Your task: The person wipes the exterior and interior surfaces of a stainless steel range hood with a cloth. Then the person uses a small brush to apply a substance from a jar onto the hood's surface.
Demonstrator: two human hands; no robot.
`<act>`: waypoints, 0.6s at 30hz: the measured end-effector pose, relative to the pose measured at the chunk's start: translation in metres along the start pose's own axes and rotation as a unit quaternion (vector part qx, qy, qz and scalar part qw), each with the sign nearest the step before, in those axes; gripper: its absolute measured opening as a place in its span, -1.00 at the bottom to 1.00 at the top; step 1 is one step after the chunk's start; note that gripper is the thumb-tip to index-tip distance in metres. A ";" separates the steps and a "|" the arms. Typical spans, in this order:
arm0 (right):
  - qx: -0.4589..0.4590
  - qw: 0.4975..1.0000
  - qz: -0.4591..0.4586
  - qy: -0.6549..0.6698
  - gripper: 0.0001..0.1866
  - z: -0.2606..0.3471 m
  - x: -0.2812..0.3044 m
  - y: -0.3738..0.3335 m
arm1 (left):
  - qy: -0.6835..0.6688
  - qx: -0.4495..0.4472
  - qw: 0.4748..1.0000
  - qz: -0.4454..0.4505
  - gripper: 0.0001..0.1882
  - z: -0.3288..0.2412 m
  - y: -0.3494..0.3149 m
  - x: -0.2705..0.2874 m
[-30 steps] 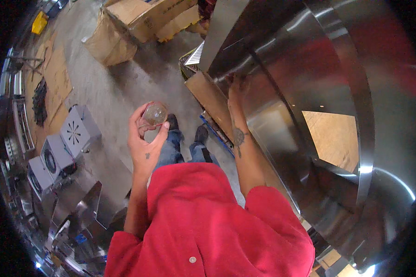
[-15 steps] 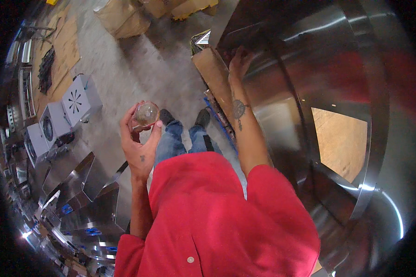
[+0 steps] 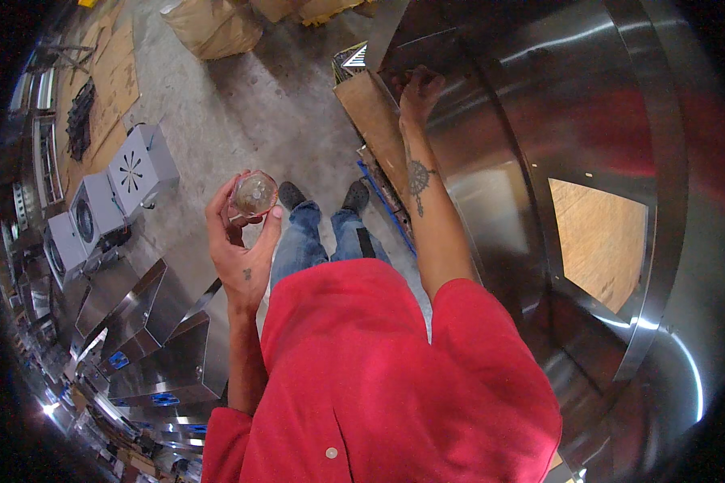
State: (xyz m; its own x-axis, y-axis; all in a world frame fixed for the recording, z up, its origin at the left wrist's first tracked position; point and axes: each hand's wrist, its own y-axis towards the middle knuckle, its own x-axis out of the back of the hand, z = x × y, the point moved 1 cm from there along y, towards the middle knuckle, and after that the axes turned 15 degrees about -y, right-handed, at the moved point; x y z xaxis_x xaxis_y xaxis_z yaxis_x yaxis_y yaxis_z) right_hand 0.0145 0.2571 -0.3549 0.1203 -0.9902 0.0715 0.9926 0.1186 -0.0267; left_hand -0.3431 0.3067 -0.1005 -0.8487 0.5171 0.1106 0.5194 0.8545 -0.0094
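Observation:
My left hand is wrapped round a small clear round container with a reddish rim, held up in front of my legs. Its see-through wall shows something pale inside that I cannot make out. On the other side, my right arm reaches forward to a large shiny sheet-metal body. There my right hand is against or just before the dark metal panel, its fingers curled in. Whatever is between those fingers, if anything, is hidden in the shade.
Below my right forearm stands a long cardboard piece beside a blue-edged rack. The metal body has a square opening. To the left are grey vented housings and bent metal sheets. A large brown bag lies ahead.
My right hand has gone slightly farther forward along the metal, and its fingers have curled in from a more stretched pose. The left hand still holds the container, tilted slightly differently.

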 end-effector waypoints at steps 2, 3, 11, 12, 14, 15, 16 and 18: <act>-0.002 1.000 -0.006 -0.004 -0.76 0.007 -0.001 -0.002 | 0.002 -0.002 1.000 0.002 -0.29 0.000 0.001 0.000; -0.007 1.000 -0.015 -0.015 -0.77 0.008 -0.001 -0.001 | 0.004 -0.003 1.000 0.004 -0.29 -0.001 0.002 0.000; -0.003 0.999 -0.018 -0.029 -0.76 0.008 -0.002 0.000 | -0.006 0.004 1.000 0.007 -0.29 -0.003 0.005 -0.001; 0.001 0.999 -0.023 -0.028 -0.76 0.007 -0.002 0.000 | -0.008 0.004 1.000 0.008 -0.30 -0.003 0.006 -0.002; -0.003 0.999 -0.026 -0.031 -0.76 0.007 -0.002 0.000 | -0.006 -0.002 1.000 0.008 -0.30 -0.002 0.006 -0.001; -0.012 0.999 -0.024 -0.035 -0.76 0.008 -0.002 0.000 | -0.005 -0.005 1.000 0.008 -0.30 -0.002 0.006 -0.001; -0.020 0.999 -0.021 -0.040 -0.76 0.009 -0.001 0.000 | -0.004 -0.002 1.000 0.008 -0.30 -0.002 0.006 -0.001; -0.022 0.999 -0.027 0.021 -0.77 0.011 -0.002 -0.003 | -0.002 0.002 1.000 0.007 -0.30 -0.004 0.007 -0.002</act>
State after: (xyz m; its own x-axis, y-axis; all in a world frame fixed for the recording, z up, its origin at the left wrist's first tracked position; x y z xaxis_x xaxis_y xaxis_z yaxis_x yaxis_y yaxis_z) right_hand 0.0113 0.2595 -0.3443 0.0651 -0.9973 0.0328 0.9958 0.0628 -0.0670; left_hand -0.3376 0.3116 -0.0963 -0.8421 0.5290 0.1056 0.5305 0.8475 -0.0151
